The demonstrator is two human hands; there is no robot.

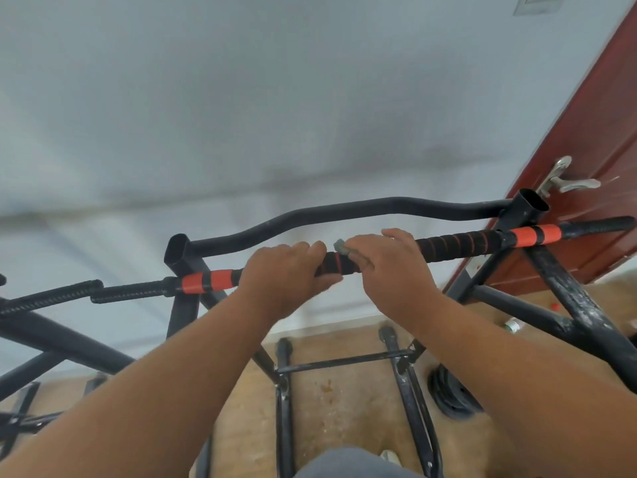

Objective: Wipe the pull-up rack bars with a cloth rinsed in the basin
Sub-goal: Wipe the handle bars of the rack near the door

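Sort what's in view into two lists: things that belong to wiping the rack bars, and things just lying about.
In the job:
- front bar with its padded grip, held by the left hand
- cloth, a small bit showing under the right hand
- curved rear bar

Lying about:
- weight plates on the floor
- small bottle
- red door

The basin is not in view.

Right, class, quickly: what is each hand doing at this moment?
Left hand: fingers curled round the padded bar, gripping it.
Right hand: presses a small grey-green cloth on the same bar, fingers curled over it.
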